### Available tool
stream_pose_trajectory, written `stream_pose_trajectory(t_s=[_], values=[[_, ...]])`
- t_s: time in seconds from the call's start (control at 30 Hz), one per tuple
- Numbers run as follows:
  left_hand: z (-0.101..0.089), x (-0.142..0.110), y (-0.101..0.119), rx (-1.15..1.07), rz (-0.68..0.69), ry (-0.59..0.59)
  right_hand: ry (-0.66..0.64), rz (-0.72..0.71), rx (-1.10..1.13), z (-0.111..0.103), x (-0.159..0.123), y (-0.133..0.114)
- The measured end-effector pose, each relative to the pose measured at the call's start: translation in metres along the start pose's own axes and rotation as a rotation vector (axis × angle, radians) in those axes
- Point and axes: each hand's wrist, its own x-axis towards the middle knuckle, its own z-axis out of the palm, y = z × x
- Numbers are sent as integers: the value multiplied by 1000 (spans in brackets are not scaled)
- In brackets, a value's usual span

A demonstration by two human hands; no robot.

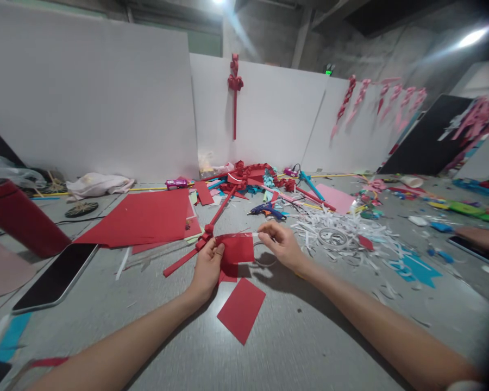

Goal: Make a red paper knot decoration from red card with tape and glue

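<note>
A red paper rectangle (238, 252) is held just above the tabletop, with a pale tape strip (245, 235) along its upper edge whose right end runs off the paper, while the loose red sheet (242, 310) nearer the person shows no strip. The left hand (207, 266) pinches the rectangle's left side, thumb on top; the right hand (283, 245), fingers curled, pinches the strip's free end. Beyond them lie a glue gun (264, 210) and, rightward, white paper shreds (309, 220).
</note>
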Motion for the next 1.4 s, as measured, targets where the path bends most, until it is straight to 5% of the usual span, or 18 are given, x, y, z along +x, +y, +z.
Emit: stream_pose_trajectory(t_s=[0.1,0.23,0.47,0.53,0.67,0.73,1.4], values=[[2,0,2,-4,-19,-5,-87,5,-120,3,-1,-4],[3,0,2,84,21,32,-154,78,-4,9,-3,-18],[3,-6,5,556,272,336,-136,221,190,22,-9,-30],[7,-12,13,623,328,280,-120,229,228,24,-11,-27],[13,-25,26,646,389,-59,-125,208,248,28,-13,-24],[15,-31,27,640,404,-137,-139,204,246,29,-14,-27],[13,-33,22,660,348,-115,-262,188,204,30,-21,-37]])
